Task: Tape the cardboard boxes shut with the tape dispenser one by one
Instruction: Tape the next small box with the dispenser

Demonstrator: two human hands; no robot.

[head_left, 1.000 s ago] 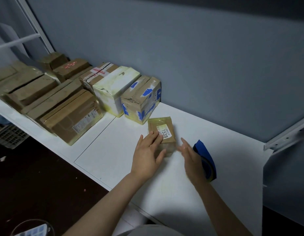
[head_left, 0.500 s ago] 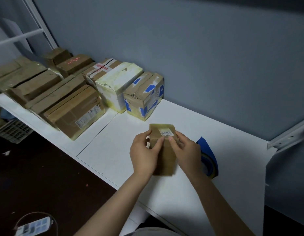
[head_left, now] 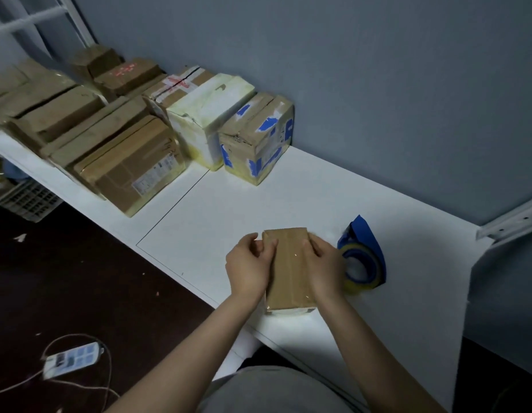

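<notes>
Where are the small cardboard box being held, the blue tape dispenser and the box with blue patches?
small cardboard box point(head_left: 289, 272): head view, middle of its top face.
blue tape dispenser point(head_left: 366, 238): head view, its blue body.
box with blue patches point(head_left: 255, 114): head view, its top face.

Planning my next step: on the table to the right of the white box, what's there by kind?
Boxes: 2, the blue-taped box and the plain box held by the left hand and right hand.
Tape dispenser: 1.
Total: 3.
</notes>
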